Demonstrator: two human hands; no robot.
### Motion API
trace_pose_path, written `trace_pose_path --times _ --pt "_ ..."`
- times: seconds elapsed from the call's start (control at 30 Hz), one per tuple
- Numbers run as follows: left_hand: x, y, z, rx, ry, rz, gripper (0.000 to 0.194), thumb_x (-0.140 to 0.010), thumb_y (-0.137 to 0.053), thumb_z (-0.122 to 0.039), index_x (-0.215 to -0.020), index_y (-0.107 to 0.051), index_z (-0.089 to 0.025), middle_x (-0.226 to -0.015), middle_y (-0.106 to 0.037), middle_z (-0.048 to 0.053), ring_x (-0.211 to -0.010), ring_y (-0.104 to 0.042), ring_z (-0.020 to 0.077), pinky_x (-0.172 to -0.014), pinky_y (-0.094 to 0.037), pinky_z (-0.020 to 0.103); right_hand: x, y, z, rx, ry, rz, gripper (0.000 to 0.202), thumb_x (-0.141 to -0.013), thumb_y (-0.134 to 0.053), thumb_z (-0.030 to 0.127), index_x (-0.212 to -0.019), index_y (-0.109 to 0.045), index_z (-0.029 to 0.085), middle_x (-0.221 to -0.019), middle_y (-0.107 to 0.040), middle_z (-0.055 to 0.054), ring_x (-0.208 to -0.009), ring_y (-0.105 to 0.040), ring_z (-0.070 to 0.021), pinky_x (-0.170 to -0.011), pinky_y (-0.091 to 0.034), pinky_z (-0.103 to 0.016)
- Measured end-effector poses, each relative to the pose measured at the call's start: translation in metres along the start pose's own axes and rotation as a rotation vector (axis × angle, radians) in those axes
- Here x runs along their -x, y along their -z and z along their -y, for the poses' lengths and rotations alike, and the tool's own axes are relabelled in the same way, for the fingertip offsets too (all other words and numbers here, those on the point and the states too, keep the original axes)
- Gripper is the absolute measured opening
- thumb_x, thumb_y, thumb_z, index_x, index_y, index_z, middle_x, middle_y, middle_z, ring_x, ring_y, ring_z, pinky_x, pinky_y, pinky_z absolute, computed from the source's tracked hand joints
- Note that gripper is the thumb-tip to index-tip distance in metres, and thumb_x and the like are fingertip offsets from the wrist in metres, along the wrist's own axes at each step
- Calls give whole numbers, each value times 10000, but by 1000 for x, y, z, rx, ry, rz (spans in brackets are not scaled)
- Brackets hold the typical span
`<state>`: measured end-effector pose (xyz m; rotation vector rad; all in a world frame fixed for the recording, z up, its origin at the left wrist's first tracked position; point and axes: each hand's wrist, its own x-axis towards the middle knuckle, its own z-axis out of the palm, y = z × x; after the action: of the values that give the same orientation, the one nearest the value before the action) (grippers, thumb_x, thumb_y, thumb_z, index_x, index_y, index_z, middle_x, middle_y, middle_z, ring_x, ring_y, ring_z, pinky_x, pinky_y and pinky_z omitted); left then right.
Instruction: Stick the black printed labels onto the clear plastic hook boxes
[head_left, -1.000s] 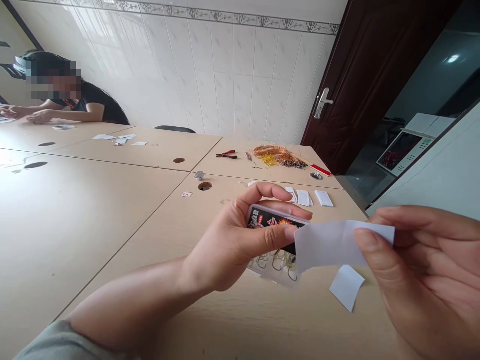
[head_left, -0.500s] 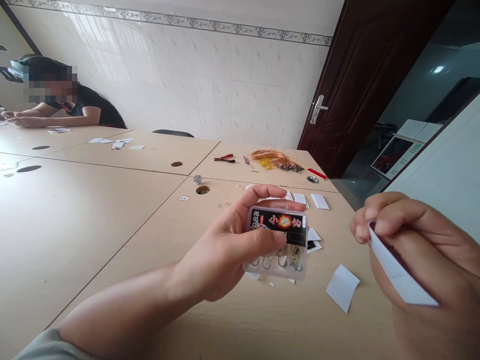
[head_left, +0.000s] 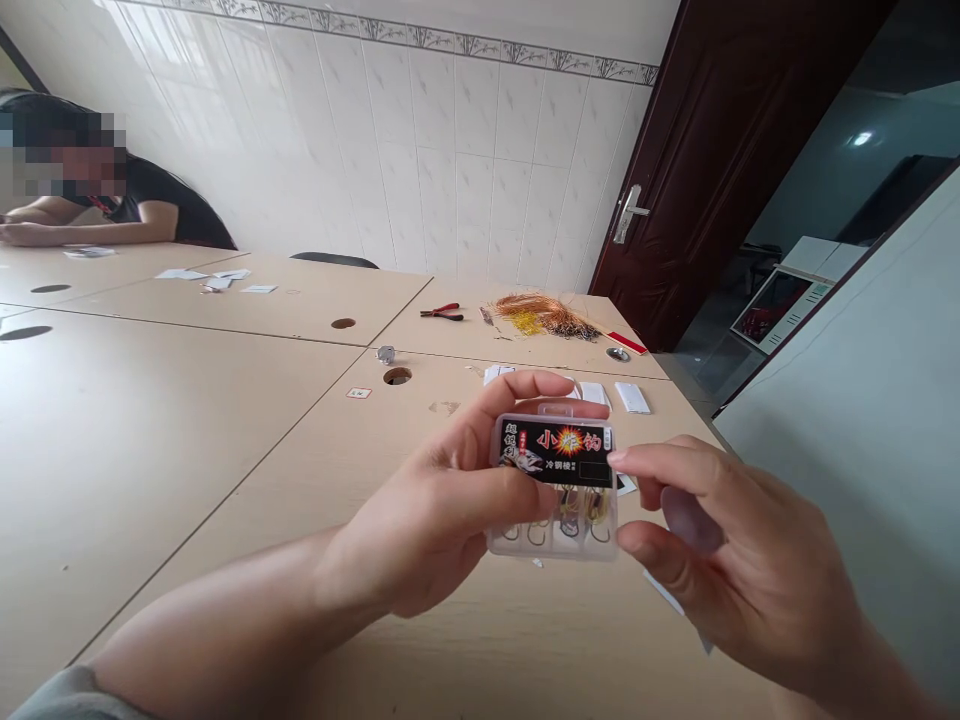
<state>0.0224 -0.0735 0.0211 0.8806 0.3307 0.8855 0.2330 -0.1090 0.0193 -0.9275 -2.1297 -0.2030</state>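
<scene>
My left hand [head_left: 457,500] grips a clear plastic box of fishing hooks [head_left: 555,520], thumb across its front and fingers behind. The box is upright, with a black printed label over its upper half and hooks in several compartments below. My right hand [head_left: 739,550] is at the box's right side, index finger and thumb apart. Its index fingertip is at the label's right edge, by a small white sticker [head_left: 609,438]. A greyish rounded patch [head_left: 694,520] shows between the fingers and palm; I cannot tell what it is. The other right fingers are mostly hidden.
Red-handled pliers [head_left: 442,312] and a bundle of copper-coloured wire [head_left: 551,315] lie farther back on the table [head_left: 225,400]. Folded white papers [head_left: 634,398] are behind the box. A crumpled silvery piece [head_left: 385,355] is near a table hole [head_left: 397,376]. Another person [head_left: 142,205] sits at far left.
My right hand has moved left to the box, its index finger and thumb now spread. The white paper strip it pinched is no longer recognisable. My left hand still holds the box.
</scene>
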Motion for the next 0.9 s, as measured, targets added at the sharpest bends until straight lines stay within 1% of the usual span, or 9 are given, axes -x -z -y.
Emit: trace_pose_path --times 0.13,0.23,0.3,0.4,0.5,0.57,0.67,0.77,0.9 --pt "0 1 0 -8 13 -9 447 -757 -722 -27 -1125 -635 -264 -1186 -713 13 -978 -711 173 -770 -590 240 3 1 -1 -49 -23 -50 172 -1032 -561 365 -1119 -564 216 -792 -642 41 -491 -478 -44 -475 -414 -166" --pt "0 2 0 -4 8 15 440 -764 -737 -38 -1126 -631 -265 -1186 -712 8 -973 -711 163 -786 -585 240 3 0 0 -31 44 -32 202 -1045 -534 359 -1176 -549 205 -803 -660 29 -554 -547 -61 -563 -471 -177" --pt "-1 2 1 -5 3 34 440 -770 -730 -33 -1128 -625 -266 -1186 -710 6 -983 -708 161 -799 -578 239 1 1 1 18 71 -19 197 -1054 -517 365 -1149 -559 198 -781 -659 23 -604 -584 -75 -586 -477 -186" --pt "-1 3 3 -32 3 50 429 -788 -719 -40 -1137 -613 -266 -1196 -706 11 -1025 -702 176 -816 -567 242 0 3 2 8 15 -30 152 -1049 -526 341 -1067 -573 198 -754 -636 31 -555 -541 -63 -547 -461 -173" --pt "2 5 4 -69 -13 83 405 -837 -711 -48 -1155 -600 -272 -1217 -693 6 -1053 -686 158 -835 -549 220 1 5 1 -44 -13 -39 140 -1032 -554 314 -1111 -573 200 -767 -602 40 -552 -519 -58 -550 -469 -167" --pt "4 6 5 -108 -36 120 392 -880 -688 -47 -1176 -587 -283 -1236 -674 -6 -1053 -670 125 -834 -529 189 2 4 1 -53 10 -44 179 -1010 -590 286 -1163 -579 195 -843 -612 22 -627 -557 -67 -594 -494 -173" --pt "6 3 7 -211 -54 163 432 -916 -609 -8 -1224 -542 -304 -1251 -642 -15 -1036 -647 97 -814 -503 169 4 2 2 -41 2 -76 203 -957 -630 166 -1158 -614 187 -976 -620 -8 -756 -607 -82 -703 -542 -183" --pt "7 -2 10 -347 -65 190 527 -885 -568 41 -1268 -481 -311 -1248 -618 -13 -992 -614 85 -796 -496 172 6 1 5 -32 -42 -153 215 -918 -632 69 -1093 -655 192 -1002 -620 4 -714 -569 -64 -773 -559 -179" --pt "6 -4 13 -423 -30 187 455 -921 -588 -46 -1268 -436 -298 -1254 -604 7 -959 -596 91 -762 -500 178 7 6 9 -79 -116 -116 200 -908 -627 38 -1029 -667 192 -975 -629 30 -633 -507 -33 -660 -530 -149"
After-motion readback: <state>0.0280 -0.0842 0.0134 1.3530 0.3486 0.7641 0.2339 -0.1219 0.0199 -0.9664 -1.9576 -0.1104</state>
